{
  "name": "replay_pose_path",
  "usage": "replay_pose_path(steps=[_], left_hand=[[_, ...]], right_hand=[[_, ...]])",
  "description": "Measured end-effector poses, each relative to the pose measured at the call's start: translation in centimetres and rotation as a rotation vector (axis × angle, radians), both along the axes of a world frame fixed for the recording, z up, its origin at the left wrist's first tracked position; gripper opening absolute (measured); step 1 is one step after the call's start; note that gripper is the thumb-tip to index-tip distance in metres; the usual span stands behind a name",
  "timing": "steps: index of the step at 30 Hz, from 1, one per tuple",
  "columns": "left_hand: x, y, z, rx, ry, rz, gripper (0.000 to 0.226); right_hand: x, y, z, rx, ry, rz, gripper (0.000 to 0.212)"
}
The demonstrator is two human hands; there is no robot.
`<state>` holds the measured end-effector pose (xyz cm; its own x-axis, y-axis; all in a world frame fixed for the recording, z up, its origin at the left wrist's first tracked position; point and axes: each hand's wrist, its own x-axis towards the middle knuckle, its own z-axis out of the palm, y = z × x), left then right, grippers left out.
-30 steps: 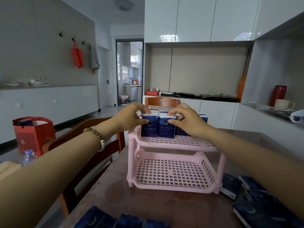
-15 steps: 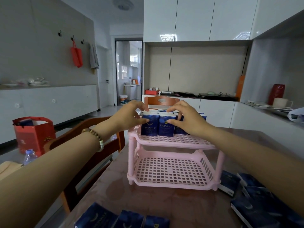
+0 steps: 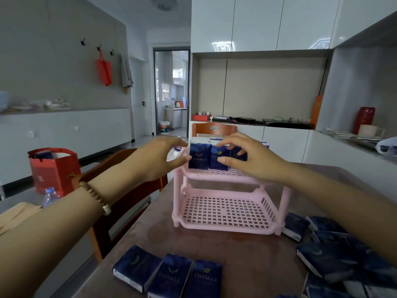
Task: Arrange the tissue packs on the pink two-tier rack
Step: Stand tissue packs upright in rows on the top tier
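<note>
One wide-angle head-worn view looks forward and slightly down over the table [image 3: 247, 248], close to the pink rack [image 3: 225, 229].

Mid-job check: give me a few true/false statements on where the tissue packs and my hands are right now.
1. Upright packs stand on the upper tier of the pink rack. True.
2. Some packs sit on the lower tier. False: every pack on the rack is on the upper tier.
3. Three flat packs lie side by side on the table near its front edge. True.
4. Both hands are down at the table's loose packs. False: the left hand and the right hand are up at the upright packs.
5. The bead bracelet is on the right wrist. False: it is on the left wrist.
</note>
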<state>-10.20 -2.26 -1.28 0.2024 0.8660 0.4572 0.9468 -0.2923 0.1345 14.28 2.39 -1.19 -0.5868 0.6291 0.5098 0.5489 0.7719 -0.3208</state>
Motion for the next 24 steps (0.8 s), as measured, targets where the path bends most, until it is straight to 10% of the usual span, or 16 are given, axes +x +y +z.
replay_pose_path(steps=[8, 16, 24], left_hand=[[-1.1, -8.4, -4.1, -0.079, 0.015, 0.046, 0.064], [-1.4, -9.7, -10.8, -0.564, -0.063, -0.119, 0.089], [-1.6, -9.1, -12.9, -0.615, -0.039, -0.182, 0.056]], right_hand=[[-1.2, -6.7, -5.3, -0.177, -0.253, 0.115, 0.041], [-0.9, -8.2, -10.3, -0.582, -0.448, 0.058, 0.06], [-1.4, -9.7, -12.1, -0.719, -0.352, 0.094, 0.046]])
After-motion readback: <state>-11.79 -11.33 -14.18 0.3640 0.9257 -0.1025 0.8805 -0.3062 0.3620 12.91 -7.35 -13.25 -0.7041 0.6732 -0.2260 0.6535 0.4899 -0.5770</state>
